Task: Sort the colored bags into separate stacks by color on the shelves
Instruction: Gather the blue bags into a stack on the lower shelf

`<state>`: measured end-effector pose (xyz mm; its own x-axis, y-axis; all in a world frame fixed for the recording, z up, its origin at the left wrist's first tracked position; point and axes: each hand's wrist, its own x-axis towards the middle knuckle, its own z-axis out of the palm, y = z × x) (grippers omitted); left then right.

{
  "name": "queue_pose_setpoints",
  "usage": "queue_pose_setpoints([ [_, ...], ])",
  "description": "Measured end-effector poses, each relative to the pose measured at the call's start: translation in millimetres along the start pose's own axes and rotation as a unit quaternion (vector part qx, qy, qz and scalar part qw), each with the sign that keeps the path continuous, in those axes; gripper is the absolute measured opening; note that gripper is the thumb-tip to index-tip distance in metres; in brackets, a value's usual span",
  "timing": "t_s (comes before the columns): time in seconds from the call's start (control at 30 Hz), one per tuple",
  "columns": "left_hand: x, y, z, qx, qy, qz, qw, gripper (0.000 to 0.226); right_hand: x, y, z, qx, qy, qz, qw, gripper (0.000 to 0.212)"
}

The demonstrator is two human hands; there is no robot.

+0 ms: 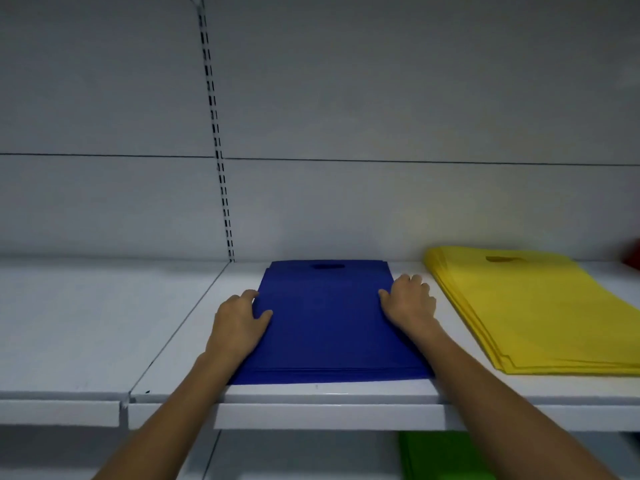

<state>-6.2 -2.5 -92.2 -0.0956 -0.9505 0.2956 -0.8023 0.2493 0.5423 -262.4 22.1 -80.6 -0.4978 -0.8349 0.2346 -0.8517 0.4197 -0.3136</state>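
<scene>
The flat blue bag stack [329,320] on the white shelf [346,389] is gripped at opposite side edges by the left hand [239,323] and right hand [410,303].

Blue bags [329,323], yellow bags [533,317], green bags [440,455], white shelf [104,323].

Found a white shelf [329,389] bearing a flat blue bag stack [329,323] at centre, a yellow bag stack [540,317] near its right, apart.
</scene>
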Motion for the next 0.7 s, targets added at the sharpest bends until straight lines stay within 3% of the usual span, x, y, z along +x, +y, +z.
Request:
queue_pose_setpoints([
  [0.23, -1.3, -1.0, 0.1, -0.055, 0.065, 0.036, 0.996, 0.032, -5.6, 1.2, 5.7, 0.094, 0.079, -0.034, 0.992, 0.020],
  [0.53, -2.4, -3.1, 1.7, -0.063, 0.085, 0.049, 0.993, 0.023, -12.3, -0.3, 6.1, 0.050, 0.212, -0.133, 0.967, 0.011],
  [0.6, -3.0, -2.3, 1.3, -0.039, 0.083, 0.053, 0.994, 0.027, -12.4, -0.8, 5.2, 0.058, 0.194, -0.149, 0.968, 0.013],
  [0.7, -4.4, -1.3, -1.7, -0.015, 0.068, 0.081, 0.994, 0.033, -12.4, -1.3, -0.4, 0.062, 0.159, -0.158, 0.973, 0.037],
])
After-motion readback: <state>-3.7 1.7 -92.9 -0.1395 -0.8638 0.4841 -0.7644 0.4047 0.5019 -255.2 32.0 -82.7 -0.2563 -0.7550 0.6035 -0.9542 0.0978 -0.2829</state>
